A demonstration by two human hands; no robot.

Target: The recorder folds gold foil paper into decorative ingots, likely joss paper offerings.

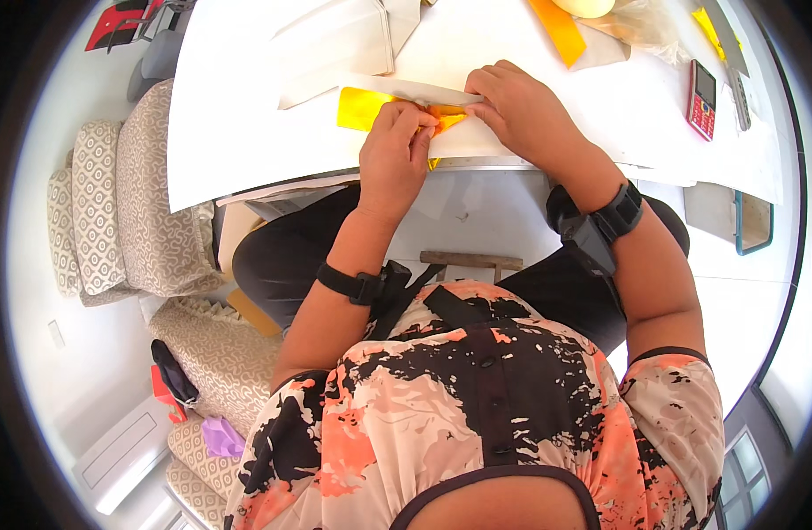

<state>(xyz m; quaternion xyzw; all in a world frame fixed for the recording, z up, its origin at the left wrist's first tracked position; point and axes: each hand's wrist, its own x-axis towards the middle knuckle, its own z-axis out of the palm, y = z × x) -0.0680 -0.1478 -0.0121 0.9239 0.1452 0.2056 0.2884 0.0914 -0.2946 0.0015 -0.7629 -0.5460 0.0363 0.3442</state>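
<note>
Near the table's front edge, a piece of shiny gold foil paper [365, 109] lies under my hands, partly creased. My left hand [394, 152] pinches it between thumb and fingers at the middle, covering part of it. A small gold tip pokes out below those fingertips at the table edge. Along the far side of the foil runs a pale strip of paper [406, 87]. My right hand [525, 109] has thumb and fingers closed at the strip's right end, beside the foil's narrow folded end. The thumb hides how the two pieces meet.
The white table [227, 126] carries a stack of pale paper sheets [340, 40], a gold paper strip [560, 33], a clear plastic bag [651, 30] and a red keypad phone [701, 101]. A patterned, fabric-covered sofa [161, 199] stands to the left. A teal-rimmed bin [754, 222] sits below right.
</note>
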